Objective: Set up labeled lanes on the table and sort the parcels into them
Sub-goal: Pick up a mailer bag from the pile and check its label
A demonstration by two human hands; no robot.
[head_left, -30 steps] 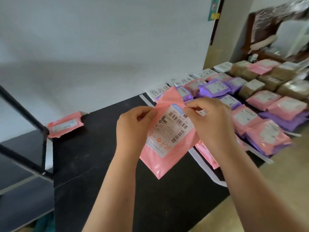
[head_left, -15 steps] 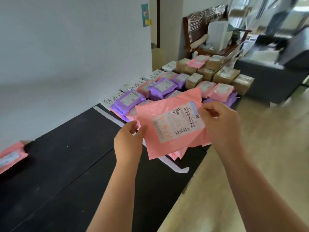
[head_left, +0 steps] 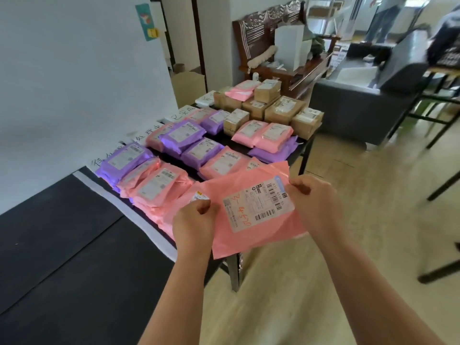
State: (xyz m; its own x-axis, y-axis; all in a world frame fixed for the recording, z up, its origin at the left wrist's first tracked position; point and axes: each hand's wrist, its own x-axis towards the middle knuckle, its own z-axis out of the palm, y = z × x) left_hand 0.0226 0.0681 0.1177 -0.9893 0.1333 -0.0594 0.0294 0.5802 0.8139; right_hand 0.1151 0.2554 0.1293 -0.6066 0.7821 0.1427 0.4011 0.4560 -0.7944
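Note:
I hold a flat pink parcel (head_left: 251,230) with a white barcode label above the near right corner of the black table (head_left: 62,232). My left hand (head_left: 195,221) grips its left edge and my right hand (head_left: 315,202) pinches its upper right edge. Behind it, lanes marked off by white tape (head_left: 129,215) hold pink parcels (head_left: 159,185), purple parcels (head_left: 184,134) and brown boxes (head_left: 283,109). Handwritten paper labels (head_left: 183,113) lie along the wall side of the lanes.
The left stretch of the table is bare black surface. A carved wooden bench (head_left: 276,41) and a grey sofa (head_left: 361,100) stand beyond the table. Black stool legs (head_left: 445,183) stand on the floor at right. People stand far off at the top right.
My view has swung right along the table, bringing the sorted lanes into full sight. The pink parcel moved right with both hands and now hangs over the table's right corner.

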